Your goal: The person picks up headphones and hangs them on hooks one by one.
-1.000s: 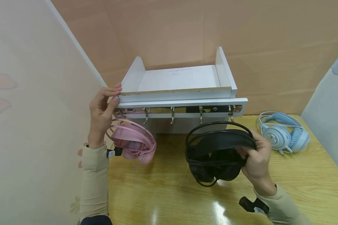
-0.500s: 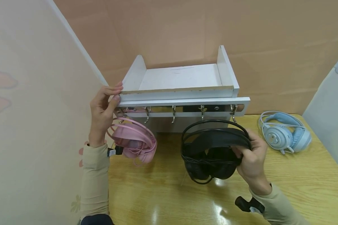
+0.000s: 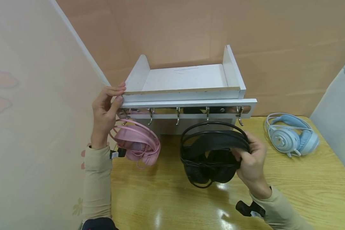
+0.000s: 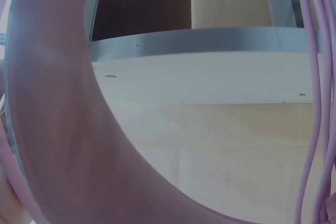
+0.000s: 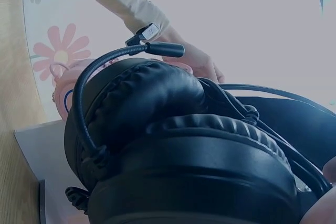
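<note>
My right hand [image 3: 253,164] grips a black headset [image 3: 215,142] by the right side of its headband, in front of the rack's right half and below the hooks. Its ear cups and boom microphone [image 5: 165,49] fill the right wrist view. At the left end of the white hook rack [image 3: 189,103], my left hand [image 3: 104,111] pinches the board's corner between thumb and fingers. A pink headset [image 3: 138,140] hangs from the leftmost hook, just under that hand. In the left wrist view its pink headband [image 4: 52,103] and cable [image 4: 315,77] are close to the camera.
Several metal hooks [image 3: 178,116] line the rack's front, over a wooden table [image 3: 161,198]. A light blue headset [image 3: 293,135] lies on the table at the right. Walls stand left, right and behind, the back one covered in brown paper [image 3: 172,32].
My right hand has carried the black headset a little to the left along the rack. My left hand keeps its hold on the corner. The view has shifted slightly.
</note>
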Demonstrator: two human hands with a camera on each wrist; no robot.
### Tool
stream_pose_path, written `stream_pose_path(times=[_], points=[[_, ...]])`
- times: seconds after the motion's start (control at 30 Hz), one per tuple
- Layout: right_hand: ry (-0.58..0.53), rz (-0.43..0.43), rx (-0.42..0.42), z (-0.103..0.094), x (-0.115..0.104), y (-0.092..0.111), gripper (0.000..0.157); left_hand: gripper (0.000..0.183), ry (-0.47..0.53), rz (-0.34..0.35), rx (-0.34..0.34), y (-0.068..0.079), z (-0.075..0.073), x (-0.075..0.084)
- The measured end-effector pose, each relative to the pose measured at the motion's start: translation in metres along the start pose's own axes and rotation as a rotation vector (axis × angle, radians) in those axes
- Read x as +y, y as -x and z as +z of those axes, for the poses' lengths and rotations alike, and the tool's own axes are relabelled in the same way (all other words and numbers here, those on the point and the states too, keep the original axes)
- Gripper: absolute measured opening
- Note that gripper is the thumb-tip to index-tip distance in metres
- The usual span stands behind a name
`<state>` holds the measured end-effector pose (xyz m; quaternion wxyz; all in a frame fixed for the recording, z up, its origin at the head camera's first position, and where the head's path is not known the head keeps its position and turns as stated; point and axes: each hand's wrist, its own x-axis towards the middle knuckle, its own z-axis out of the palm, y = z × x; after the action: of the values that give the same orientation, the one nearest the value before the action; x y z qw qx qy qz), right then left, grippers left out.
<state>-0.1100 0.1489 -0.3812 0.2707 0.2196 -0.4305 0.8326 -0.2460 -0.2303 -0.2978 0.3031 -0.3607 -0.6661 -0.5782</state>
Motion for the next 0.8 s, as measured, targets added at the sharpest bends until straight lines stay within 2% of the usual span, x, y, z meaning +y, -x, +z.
stream_pose_path(times=[0.27, 0.4, 0.63, 0.8], points=[[0.051, 0.034, 0.026, 0.004, 0.002, 0.002, 0.039, 0.013, 0.001, 0.002, 0.001, 0.000, 0.000, -0.001], [0.052, 0.034, 0.017, 0.005, 0.001, 0.002, 0.038, 0.013, 0.005, -0.004, -0.007, -0.002, 0.003, -0.001], [0.117, 0.087, -0.001, 0.012, 0.002, 0.005, 0.033, 0.012, 0.022, -0.004, -0.003, 0.001, 0.000, 0.003], [0.140, 0.083, 0.006, 0.018, 0.004, 0.005, 0.032, 0.012, 0.011, -0.004, -0.013, 0.000, -0.001, 0.004]])
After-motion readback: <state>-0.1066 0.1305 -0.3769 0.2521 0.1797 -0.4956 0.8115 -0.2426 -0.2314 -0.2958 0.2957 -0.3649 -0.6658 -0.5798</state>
